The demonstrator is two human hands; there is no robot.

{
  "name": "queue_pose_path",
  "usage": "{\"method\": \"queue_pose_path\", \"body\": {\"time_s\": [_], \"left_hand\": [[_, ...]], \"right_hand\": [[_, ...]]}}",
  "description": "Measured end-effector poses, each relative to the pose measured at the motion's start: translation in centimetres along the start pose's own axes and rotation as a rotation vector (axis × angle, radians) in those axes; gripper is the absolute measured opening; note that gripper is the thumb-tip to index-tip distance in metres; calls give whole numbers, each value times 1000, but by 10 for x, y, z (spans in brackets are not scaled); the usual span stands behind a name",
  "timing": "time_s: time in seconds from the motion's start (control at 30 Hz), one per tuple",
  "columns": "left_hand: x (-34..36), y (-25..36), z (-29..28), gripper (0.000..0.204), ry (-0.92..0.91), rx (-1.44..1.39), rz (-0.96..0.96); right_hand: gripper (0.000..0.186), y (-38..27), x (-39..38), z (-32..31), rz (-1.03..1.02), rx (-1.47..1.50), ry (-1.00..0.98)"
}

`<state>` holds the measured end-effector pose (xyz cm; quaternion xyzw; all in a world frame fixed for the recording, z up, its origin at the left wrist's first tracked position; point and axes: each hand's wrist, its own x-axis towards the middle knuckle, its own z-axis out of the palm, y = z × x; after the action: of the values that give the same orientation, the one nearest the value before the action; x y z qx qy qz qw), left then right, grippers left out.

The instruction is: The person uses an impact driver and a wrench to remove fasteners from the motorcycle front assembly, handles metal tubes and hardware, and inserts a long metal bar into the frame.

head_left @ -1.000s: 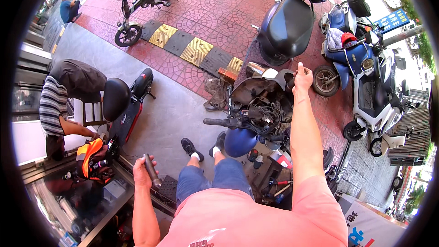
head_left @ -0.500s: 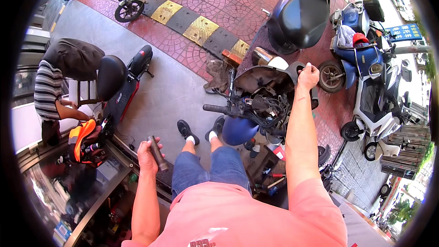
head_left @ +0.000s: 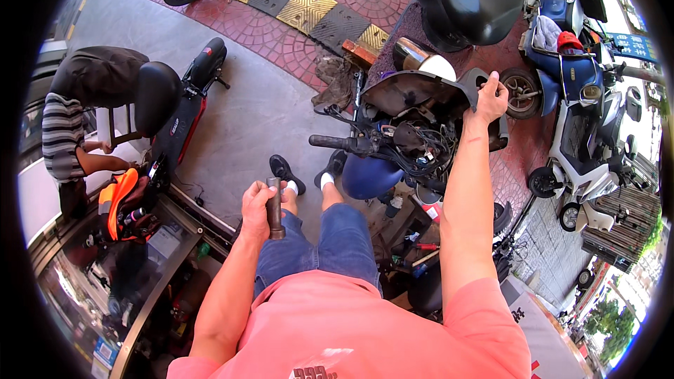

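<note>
My left hand (head_left: 258,209) is closed around a dark metal cylinder (head_left: 274,200) with a wider lower end, held nearly upright above my left thigh; its exact kind is unclear. My right arm reaches forward, and my right hand (head_left: 490,102) grips the edge of a dark plastic scooter panel (head_left: 472,84). That panel belongs to a partly stripped scooter, whose bare wiring (head_left: 423,158) shows in front of me. Its handlebar grip (head_left: 330,142) points left, above a blue rounded cover (head_left: 371,177). My right fingertips are partly hidden by the hand.
A person in a striped shirt (head_left: 62,133) bends beside a black-and-red scooter (head_left: 181,123) at the left. A glass-topped cabinet (head_left: 126,295) stands at my lower left. Parked scooters (head_left: 562,91) line the right. A yellow-and-black speed bump (head_left: 306,9) crosses the red paving ahead.
My left hand has brought the cylinder right and up, turning it more upright. My right hand stays at the scooter panel. The whole view has shifted slightly.
</note>
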<state>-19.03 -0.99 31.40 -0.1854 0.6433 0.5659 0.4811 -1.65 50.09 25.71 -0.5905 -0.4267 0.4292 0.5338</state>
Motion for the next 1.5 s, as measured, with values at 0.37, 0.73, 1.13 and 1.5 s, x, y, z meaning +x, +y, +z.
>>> {"method": "queue_pose_path", "body": {"time_s": [0.37, 0.73, 1.13, 1.5], "left_hand": [[15, 17, -29, 15, 111, 31, 26], [15, 3, -52, 14, 137, -13, 18], [10, 1, -66, 14, 118, -30, 21], [5, 1, -91, 13, 159, -76, 45]], "right_hand": [[23, 4, 5, -8, 52, 59, -59], [34, 3, -11, -29, 8, 117, -275], [51, 34, -2, -56, -483, -491, -196], [42, 9, -31, -35, -269, -503, -20]]}}
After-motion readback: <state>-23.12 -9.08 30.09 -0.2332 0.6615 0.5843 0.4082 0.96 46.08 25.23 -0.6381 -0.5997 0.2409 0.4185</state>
